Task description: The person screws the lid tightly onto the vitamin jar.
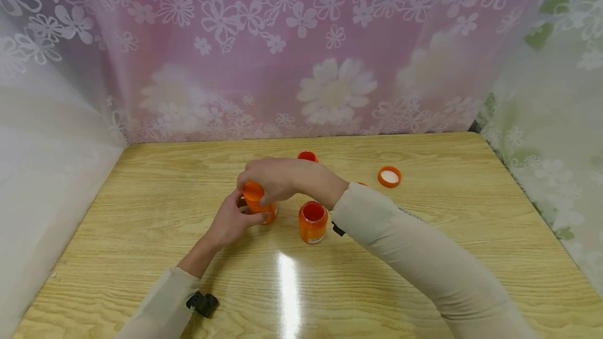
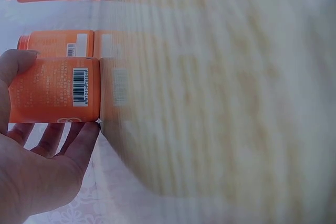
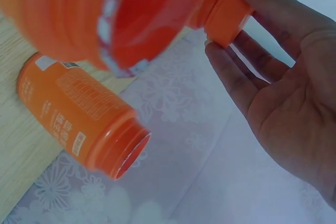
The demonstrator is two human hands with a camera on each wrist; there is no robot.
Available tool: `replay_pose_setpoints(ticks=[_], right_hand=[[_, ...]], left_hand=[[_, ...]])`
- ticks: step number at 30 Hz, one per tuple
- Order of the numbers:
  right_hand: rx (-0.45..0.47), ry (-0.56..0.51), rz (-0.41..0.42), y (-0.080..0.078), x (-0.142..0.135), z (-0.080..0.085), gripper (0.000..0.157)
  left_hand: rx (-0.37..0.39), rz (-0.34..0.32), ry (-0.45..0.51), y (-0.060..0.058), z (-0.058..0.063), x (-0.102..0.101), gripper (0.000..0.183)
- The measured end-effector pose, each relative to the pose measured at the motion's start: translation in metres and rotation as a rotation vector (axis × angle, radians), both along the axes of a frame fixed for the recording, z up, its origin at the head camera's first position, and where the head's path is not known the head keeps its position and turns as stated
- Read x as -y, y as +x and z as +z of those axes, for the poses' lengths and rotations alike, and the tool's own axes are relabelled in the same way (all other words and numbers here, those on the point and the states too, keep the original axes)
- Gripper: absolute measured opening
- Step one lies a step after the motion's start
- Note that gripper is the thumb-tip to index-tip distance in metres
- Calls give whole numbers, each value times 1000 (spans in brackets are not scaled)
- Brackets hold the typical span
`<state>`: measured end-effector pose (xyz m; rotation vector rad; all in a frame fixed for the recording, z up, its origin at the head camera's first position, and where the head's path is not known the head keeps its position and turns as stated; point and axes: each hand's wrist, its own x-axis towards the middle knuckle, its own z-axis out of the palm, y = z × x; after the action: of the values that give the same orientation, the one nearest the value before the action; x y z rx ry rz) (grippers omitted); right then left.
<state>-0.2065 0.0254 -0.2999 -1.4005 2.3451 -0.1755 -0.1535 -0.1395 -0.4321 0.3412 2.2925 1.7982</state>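
The jar [image 1: 269,215] stands upright on the wood surface [image 1: 155,192]. Far to the left of the jar hangs a white cloth [image 1: 42,135]. Left of the jar and closer to the person is the left sleeve [image 1: 157,307], with a small black clip [image 1: 202,304] at its cuff. The left hand [image 1: 233,222] holds the jar low down, with the thumb on one side and the fingers on the other. A bar code [image 2: 80,86] shows on the side of the jar. The orange lid [image 1: 253,192] is at the top of the jar, but I can't tell if it is on tight. The right hand [image 1: 275,178] comes over the jar and pinches the lid with thumb and fingers. Behind the jar and to its right is the back jar [image 1: 308,156], mostly hidden by the right arm. Just to the right of the jar is the front jar [image 1: 313,230], upright with no lid, and red inside. The right sleeve [image 1: 424,255] is farther right of the jar. Farther back than the jar and well to its right, a loose lid [image 1: 389,177] lies with its white inside up. Behind the jar hangs a pink cloth [image 1: 264,67] with white flowers.
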Motion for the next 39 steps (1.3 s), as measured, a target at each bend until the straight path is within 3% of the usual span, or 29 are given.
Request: replay_pose_setpoints(ticks=[9,15,21,29,39], right_hand=[[-23,22,6,3,3,2,33],[-61,38,-40,5,6,1,28],[-136,92,-153,12,12,2,19],[-284,146,-304,25,22,-2,29],[-285,167,-522,35,35,-12,33]], left_hand=[[3,-5,24,0,0,0,59],[-2,-15,35,-1,0,0,61],[-20,-4,1,-2,-2,1,59],[-49,-12,-13,-2,-2,0,62],[-62,-15,25,1,-4,1,60]])
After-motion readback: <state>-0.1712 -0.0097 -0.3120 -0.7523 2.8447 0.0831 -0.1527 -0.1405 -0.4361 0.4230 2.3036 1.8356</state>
